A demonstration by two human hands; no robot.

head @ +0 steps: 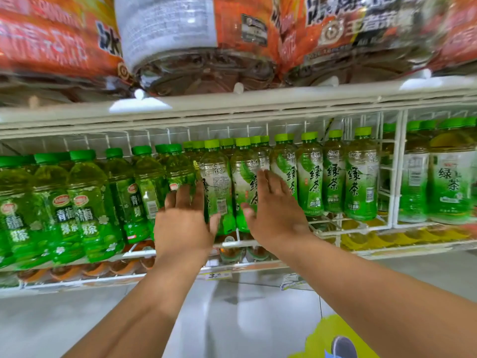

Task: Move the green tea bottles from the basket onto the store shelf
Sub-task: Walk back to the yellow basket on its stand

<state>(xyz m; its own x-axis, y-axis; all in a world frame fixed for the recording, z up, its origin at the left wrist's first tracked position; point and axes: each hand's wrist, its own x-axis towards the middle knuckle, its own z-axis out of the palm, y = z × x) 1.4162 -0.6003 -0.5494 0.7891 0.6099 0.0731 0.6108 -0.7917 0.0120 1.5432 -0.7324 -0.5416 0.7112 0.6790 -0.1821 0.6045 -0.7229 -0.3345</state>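
Observation:
Green tea bottles with green caps and white-green labels stand in rows on the white wire store shelf (258, 244). My left hand (184, 220) rests with spread fingers against one front bottle (216, 182), thumb on its right side. My right hand (271, 210) lies flat with fingers apart against the neighbouring bottle (244, 177). Neither hand wraps a bottle. The basket is out of view.
Darker green plum tea bottles (85, 208) fill the shelf's left part. A wire divider (397, 171) separates larger green tea bottles (450, 177) at the right. Orange-labelled packs (51, 40) sit on the shelf above. Orange bottles (64, 272) lie below, above grey floor (232, 319).

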